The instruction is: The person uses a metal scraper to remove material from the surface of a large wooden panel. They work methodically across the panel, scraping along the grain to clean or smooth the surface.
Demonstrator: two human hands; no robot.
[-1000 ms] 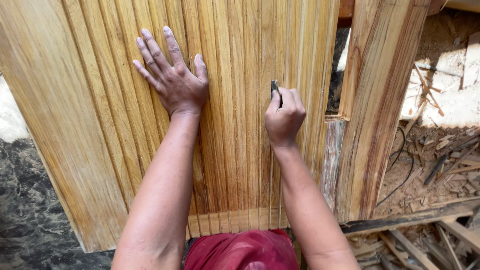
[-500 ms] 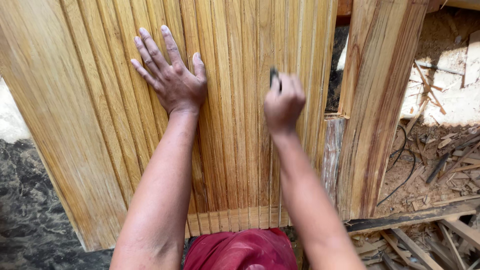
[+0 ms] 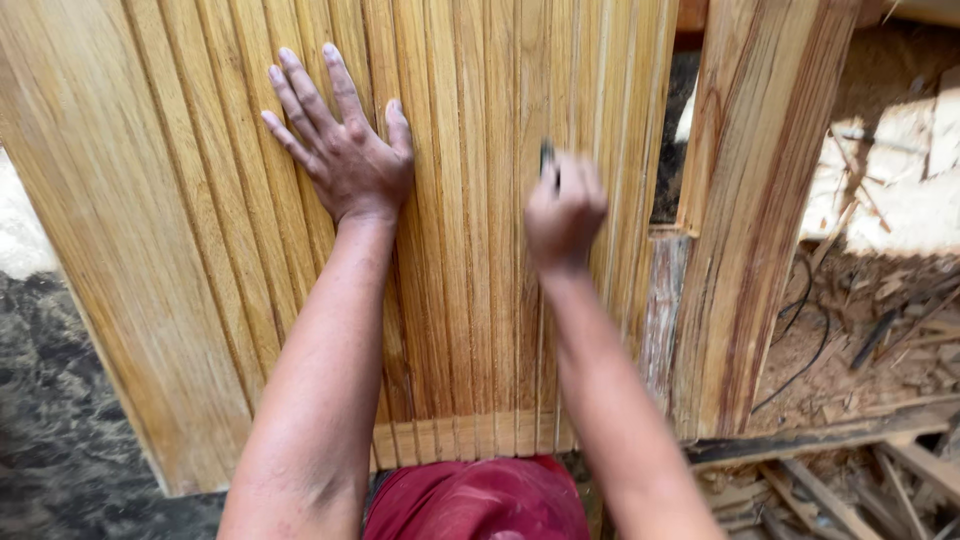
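From the head view, we are pressing our left hand (image 3: 340, 140) flat, fingers spread, against the grooved wooden panel (image 3: 470, 300) leaning before us. Our right hand (image 3: 563, 212), blurred, is closing in a fist around a small dark tool (image 3: 547, 158), its tip touching a groove in the panel's right half. A thick wooden beam (image 3: 750, 220) is standing just beside the panel.

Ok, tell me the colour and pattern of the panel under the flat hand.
Golden-yellow wood panel with long parallel grooves, seen in the head view.
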